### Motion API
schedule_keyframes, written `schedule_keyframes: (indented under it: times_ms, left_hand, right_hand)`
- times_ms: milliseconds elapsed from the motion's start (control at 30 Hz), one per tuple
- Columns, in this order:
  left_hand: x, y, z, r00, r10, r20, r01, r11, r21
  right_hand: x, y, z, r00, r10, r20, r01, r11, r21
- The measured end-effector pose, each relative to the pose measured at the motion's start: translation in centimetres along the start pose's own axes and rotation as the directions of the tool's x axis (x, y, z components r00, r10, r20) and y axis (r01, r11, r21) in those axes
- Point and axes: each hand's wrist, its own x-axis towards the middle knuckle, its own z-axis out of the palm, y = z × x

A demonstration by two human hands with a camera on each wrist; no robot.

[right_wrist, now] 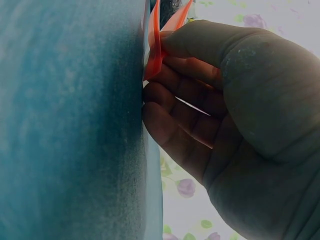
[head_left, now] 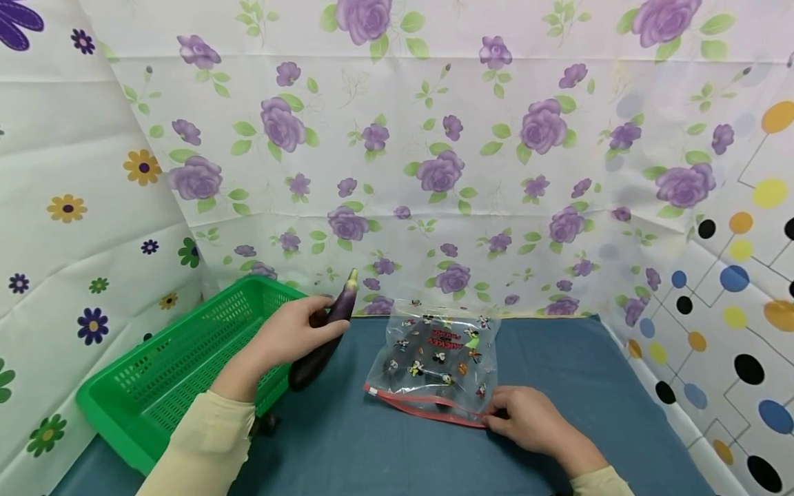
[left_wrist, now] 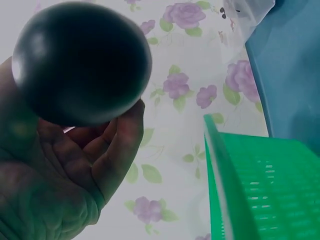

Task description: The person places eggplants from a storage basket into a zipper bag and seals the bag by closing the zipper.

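My left hand [head_left: 302, 331] grips a dark purple eggplant [head_left: 320, 350] in the air beside the green basket, its pale stem tilted up and away. In the left wrist view the eggplant's rounded end [left_wrist: 82, 65] covers part of the palm. A clear zip bag [head_left: 434, 358] with cartoon prints and a red zip edge lies on the table, its mouth toward me and slightly parted. Dark shapes show through the plastic. My right hand [head_left: 527, 417] pinches the right corner of the red zip edge [right_wrist: 156, 50] between thumb and fingers.
A green perforated plastic basket [head_left: 118, 386] stands at the left, set at a slant. A small dark object [head_left: 267, 424] sits by its near right side, partly hidden by the sleeve. Blue cloth [head_left: 558, 358] covers the table, and patterned sheets hang behind and on both sides.
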Motion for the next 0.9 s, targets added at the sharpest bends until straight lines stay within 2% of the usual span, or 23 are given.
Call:
schedule_keyframes:
  times_ms: [900]
  left_hand:
    - [0.1,0.3,5.3,0.999,0.018,0.028,-0.017,0.999,-0.04]
  right_hand:
    - [0.0,0.1,0.1,1.0,-0.001,-0.003,0.001,1.0,0.003]
